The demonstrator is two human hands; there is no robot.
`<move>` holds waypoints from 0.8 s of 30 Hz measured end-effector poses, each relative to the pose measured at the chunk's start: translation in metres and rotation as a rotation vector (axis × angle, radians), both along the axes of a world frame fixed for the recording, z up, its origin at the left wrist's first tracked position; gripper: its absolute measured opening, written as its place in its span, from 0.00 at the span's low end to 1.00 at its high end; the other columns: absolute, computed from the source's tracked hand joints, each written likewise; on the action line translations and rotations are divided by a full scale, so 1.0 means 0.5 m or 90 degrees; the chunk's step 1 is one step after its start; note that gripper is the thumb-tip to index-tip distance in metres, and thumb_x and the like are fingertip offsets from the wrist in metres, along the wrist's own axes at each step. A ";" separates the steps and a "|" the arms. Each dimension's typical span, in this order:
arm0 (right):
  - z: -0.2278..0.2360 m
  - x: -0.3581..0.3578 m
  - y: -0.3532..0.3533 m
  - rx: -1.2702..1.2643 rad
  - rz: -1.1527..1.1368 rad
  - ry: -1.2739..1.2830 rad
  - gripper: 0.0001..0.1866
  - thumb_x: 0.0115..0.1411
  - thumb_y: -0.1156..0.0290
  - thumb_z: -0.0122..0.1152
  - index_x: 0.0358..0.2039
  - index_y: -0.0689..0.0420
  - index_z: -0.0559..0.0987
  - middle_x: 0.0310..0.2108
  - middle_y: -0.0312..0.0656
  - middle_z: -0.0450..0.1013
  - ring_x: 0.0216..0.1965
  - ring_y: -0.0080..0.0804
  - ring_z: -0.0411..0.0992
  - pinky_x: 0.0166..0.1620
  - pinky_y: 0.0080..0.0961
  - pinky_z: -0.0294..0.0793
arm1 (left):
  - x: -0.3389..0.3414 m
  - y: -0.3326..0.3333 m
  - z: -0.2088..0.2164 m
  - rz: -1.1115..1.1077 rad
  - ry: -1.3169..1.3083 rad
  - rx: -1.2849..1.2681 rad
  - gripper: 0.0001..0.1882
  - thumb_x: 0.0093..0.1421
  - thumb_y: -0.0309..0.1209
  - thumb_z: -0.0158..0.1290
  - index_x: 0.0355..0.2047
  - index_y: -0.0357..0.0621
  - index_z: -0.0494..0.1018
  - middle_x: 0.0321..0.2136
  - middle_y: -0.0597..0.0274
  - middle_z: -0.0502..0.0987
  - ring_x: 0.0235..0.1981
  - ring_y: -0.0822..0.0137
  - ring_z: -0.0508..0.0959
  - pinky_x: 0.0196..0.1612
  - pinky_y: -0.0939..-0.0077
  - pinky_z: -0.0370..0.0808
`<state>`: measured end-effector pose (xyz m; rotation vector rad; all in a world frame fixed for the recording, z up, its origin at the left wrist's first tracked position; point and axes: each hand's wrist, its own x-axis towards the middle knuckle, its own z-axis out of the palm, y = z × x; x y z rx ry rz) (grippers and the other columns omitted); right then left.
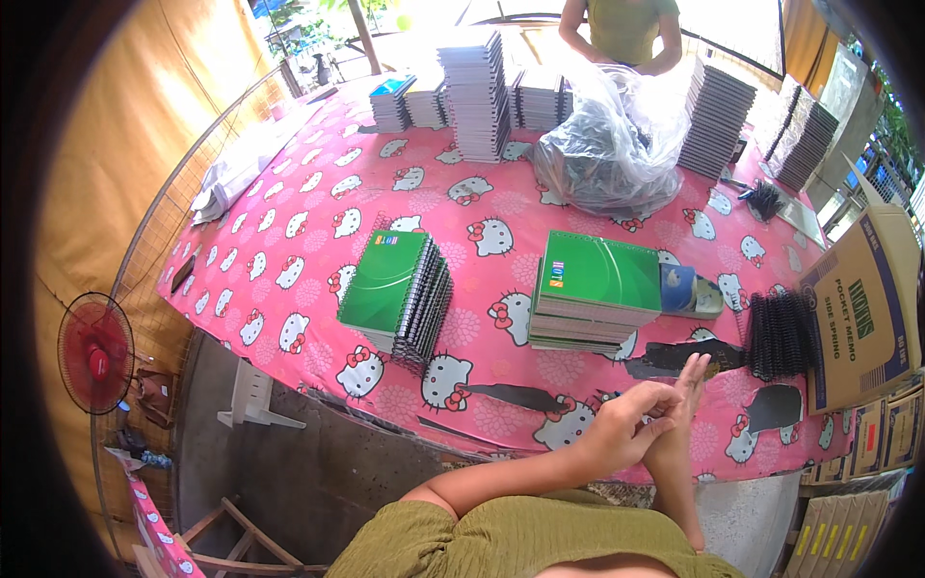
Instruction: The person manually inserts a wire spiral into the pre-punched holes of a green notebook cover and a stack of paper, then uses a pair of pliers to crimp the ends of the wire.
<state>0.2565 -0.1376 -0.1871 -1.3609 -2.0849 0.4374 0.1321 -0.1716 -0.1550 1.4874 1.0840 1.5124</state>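
Both hands meet over the table's near edge, right of the middle. My left hand [628, 424] has its fingers bent and presses against the palm side of my right hand [682, 412]; anything between them is hidden. The right hand's fingers are stretched out and close together. Beyond them lies a stack of green-covered notebooks [602, 275] with no coil visible on its near side. Further left is a stack of green spiral notebooks [387, 284], their black coils facing right. A bunch of black binding coils [779, 337] lies to the right of my hands.
A cardboard box [862, 308] stands at the right edge. Torn dark patches [674, 358] mark the pink tablecloth [289, 275]. Tall notebook stacks [474, 96] and a clear plastic bag [612, 144] fill the far side, where another person [621, 34] stands. A red fan [96, 354] is at left.
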 end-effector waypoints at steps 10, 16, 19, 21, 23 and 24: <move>0.019 -0.005 0.002 -0.046 0.014 0.046 0.57 0.49 0.60 0.66 0.68 0.62 0.38 0.69 0.61 0.31 0.70 0.57 0.35 0.65 0.58 0.38 | 0.008 -0.008 -0.011 0.007 -0.049 -0.013 0.14 0.57 0.23 0.58 0.43 0.36 0.71 0.37 0.60 0.76 0.38 0.74 0.78 0.34 0.80 0.77; 0.005 -0.002 0.008 -0.045 0.035 0.030 0.57 0.49 0.60 0.66 0.68 0.62 0.37 0.69 0.60 0.30 0.70 0.57 0.34 0.65 0.58 0.37 | 0.001 -0.010 -0.001 0.023 -0.044 -0.029 0.13 0.56 0.21 0.58 0.42 0.37 0.72 0.36 0.62 0.76 0.34 0.75 0.77 0.32 0.82 0.76; 0.028 -0.005 0.002 -0.056 0.043 0.058 0.57 0.50 0.59 0.66 0.68 0.63 0.37 0.69 0.60 0.29 0.70 0.57 0.33 0.65 0.59 0.36 | 0.000 -0.010 0.007 0.032 -0.028 -0.017 0.12 0.56 0.21 0.58 0.41 0.37 0.73 0.35 0.63 0.76 0.32 0.77 0.76 0.31 0.82 0.75; 0.037 -0.005 -0.002 -0.064 0.041 0.064 0.58 0.49 0.59 0.66 0.68 0.63 0.36 0.69 0.60 0.29 0.70 0.56 0.33 0.64 0.59 0.36 | 0.002 -0.011 0.003 0.021 -0.025 -0.013 0.11 0.56 0.20 0.58 0.40 0.37 0.73 0.35 0.63 0.76 0.31 0.78 0.76 0.31 0.83 0.74; 0.032 -0.003 -0.003 -0.070 0.033 0.040 0.58 0.49 0.58 0.67 0.68 0.62 0.36 0.69 0.59 0.28 0.70 0.56 0.33 0.64 0.60 0.36 | 0.000 -0.017 -0.001 0.005 -0.033 -0.017 0.11 0.56 0.20 0.58 0.40 0.37 0.74 0.35 0.63 0.76 0.31 0.79 0.75 0.30 0.84 0.73; 0.024 -0.002 -0.001 -0.065 0.035 0.034 0.58 0.48 0.58 0.67 0.68 0.61 0.36 0.69 0.59 0.29 0.70 0.56 0.33 0.64 0.61 0.36 | 0.001 -0.019 -0.004 0.001 -0.034 -0.034 0.11 0.56 0.20 0.58 0.40 0.37 0.73 0.36 0.63 0.76 0.31 0.79 0.75 0.30 0.84 0.73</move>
